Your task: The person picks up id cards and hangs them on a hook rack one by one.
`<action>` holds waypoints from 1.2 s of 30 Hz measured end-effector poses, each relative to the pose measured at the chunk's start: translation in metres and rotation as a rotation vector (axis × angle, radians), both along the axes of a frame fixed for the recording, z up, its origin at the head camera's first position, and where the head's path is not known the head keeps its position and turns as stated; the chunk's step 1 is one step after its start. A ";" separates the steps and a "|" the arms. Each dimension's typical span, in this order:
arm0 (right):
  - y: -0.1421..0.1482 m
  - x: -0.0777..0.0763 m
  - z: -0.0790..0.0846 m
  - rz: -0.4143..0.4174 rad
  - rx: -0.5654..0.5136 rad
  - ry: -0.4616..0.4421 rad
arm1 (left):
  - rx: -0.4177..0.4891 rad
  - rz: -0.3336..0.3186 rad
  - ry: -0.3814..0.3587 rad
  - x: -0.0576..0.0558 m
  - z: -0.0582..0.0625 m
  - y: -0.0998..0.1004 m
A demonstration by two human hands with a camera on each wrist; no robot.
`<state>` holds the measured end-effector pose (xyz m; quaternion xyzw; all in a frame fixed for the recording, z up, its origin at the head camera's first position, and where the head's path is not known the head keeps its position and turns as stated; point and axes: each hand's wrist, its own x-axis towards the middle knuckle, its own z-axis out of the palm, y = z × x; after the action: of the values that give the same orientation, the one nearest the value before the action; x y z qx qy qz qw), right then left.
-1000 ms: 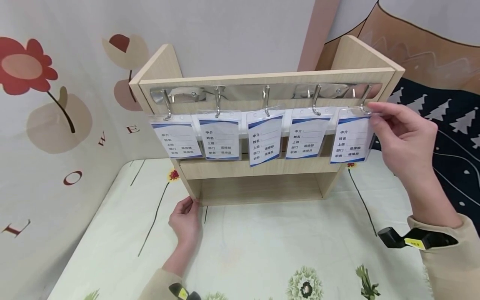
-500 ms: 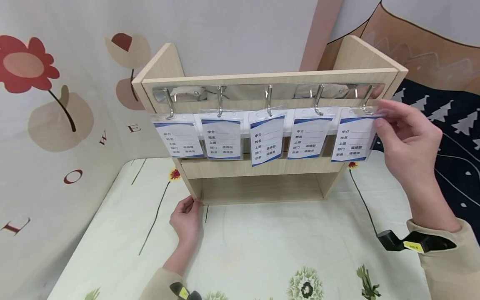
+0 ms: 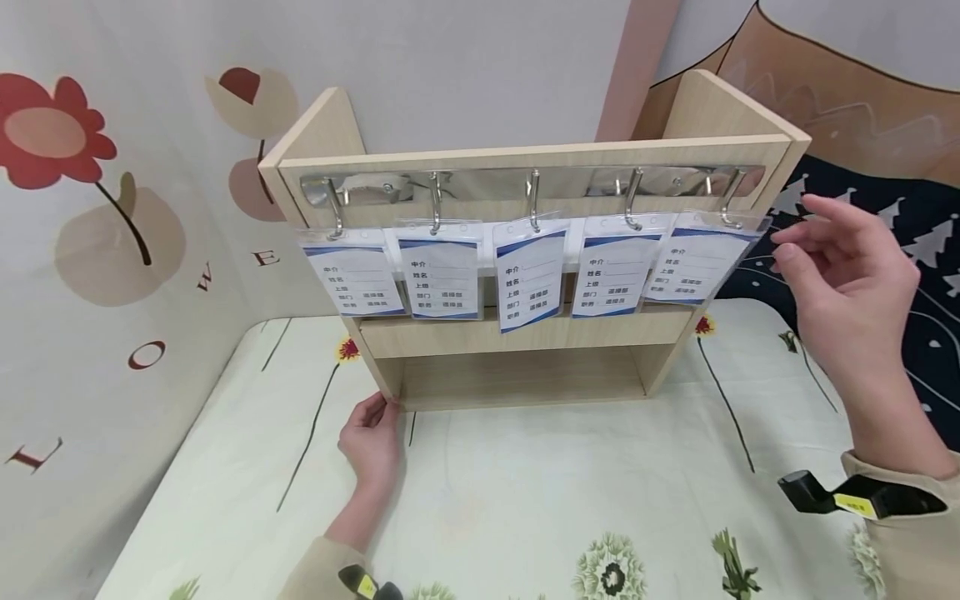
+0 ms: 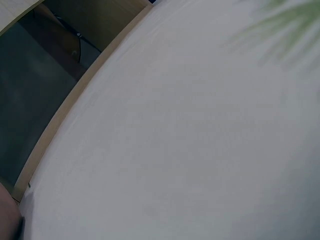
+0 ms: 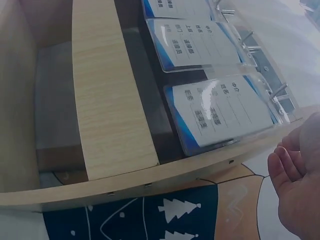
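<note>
My right hand [image 3: 855, 275] is off to the right of the wooden shelf [image 3: 525, 335], fingers loosely bent and touching nothing. Nearest to it is the rightmost badge in a clear holder [image 3: 697, 258], hanging tilted from the end hook [image 3: 731, 198]. In the right wrist view the same badge [image 5: 220, 110] hangs apart from the fingers [image 5: 285, 162]. Several similar badges hang along the row, among them the middle badge [image 3: 529, 275] and the leftmost badge [image 3: 356, 273]. At the shelf's lower left corner, my left hand [image 3: 371, 437] grips the edge of the side panel.
A metal hook rail [image 3: 495, 185] runs across the shelf's upper front board. Beneath the shelf lies a pale flowered tablecloth [image 3: 525, 483]. A printed curtain [image 3: 172, 208] hangs at the left, and a dark tree-patterned cloth [image 3: 922, 225] at the right.
My right hand has let go of the rightmost badge and moved right, away from it. That badge now hangs tilted, its lower end swung left. My left hand has stayed put.
</note>
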<state>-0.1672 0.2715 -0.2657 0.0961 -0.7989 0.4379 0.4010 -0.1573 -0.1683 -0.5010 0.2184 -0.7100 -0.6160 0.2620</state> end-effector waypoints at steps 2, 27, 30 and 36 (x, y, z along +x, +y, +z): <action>0.004 0.002 -0.004 0.000 0.002 -0.013 | -0.005 0.005 0.001 0.000 0.000 0.000; -0.010 0.058 -0.079 0.316 -0.306 -0.301 | 0.019 -0.004 -0.019 -0.001 0.004 0.000; -0.013 0.060 -0.091 0.323 -0.296 -0.350 | 0.018 0.003 -0.020 -0.002 0.003 -0.002; -0.019 0.062 -0.108 0.372 -0.318 -0.390 | 0.007 -0.005 -0.020 -0.003 0.002 -0.004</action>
<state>-0.1052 0.2526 -0.3732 0.0908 -0.7509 0.6336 0.1631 -0.1606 -0.1726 -0.4992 0.2237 -0.7110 -0.6168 0.2529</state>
